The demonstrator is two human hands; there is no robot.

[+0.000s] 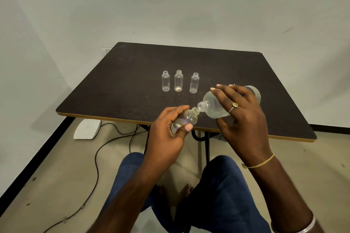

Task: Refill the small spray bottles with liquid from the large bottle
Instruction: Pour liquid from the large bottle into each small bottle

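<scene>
My left hand (170, 130) grips a small clear bottle (186, 119), tilted with its open neck up and to the right, over the table's near edge. My right hand (240, 111) holds the large clear bottle (212, 103) tipped on its side, its open mouth touching the small bottle's neck. Some clear liquid lies in the small bottle. Three more small clear bottles (165, 81) (178, 80) (194, 82) stand uncapped and upright in a row on the dark table (132, 73). The middle one has something pale at its bottom.
The table stands against a pale wall. Under it are its black legs (207, 143), dark cables (98, 157) across the floor and a white object (87, 128). My knees in blue trousers (217, 185) are below the near edge.
</scene>
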